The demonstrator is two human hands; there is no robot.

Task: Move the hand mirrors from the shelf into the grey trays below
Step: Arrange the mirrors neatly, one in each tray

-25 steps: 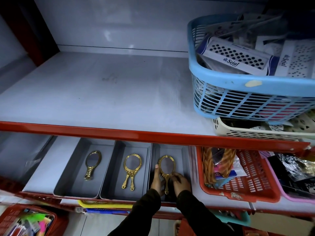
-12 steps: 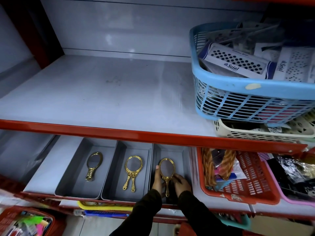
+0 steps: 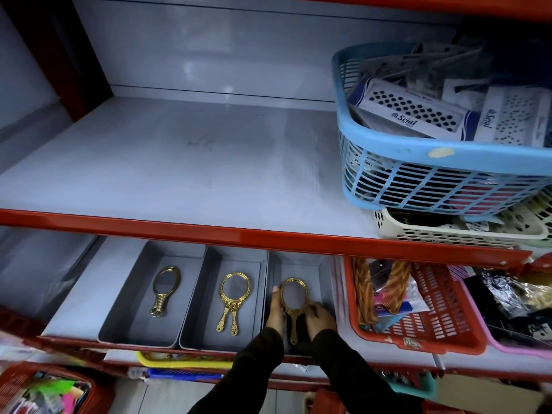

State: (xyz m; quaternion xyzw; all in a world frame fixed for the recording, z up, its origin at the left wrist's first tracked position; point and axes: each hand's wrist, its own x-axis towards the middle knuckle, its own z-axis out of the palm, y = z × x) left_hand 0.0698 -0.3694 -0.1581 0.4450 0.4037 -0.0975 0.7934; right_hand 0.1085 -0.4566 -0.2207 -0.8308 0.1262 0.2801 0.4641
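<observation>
Lower shelf, three grey trays side by side. Left tray (image 3: 119, 318): one gold mirror (image 3: 165, 289). Middle tray (image 3: 203, 318): mirror pair (image 3: 233, 300). Right tray (image 3: 325, 282): third mirror (image 3: 294, 298), head toward the rear wall, left hand (image 3: 276, 310) and right hand (image 3: 319, 318) loosely closed on its sides.

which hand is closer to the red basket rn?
Right. The right hand is at the right side of the mirror in the third grey tray, next to the red basket. The left hand is on the mirror's far side.
</observation>
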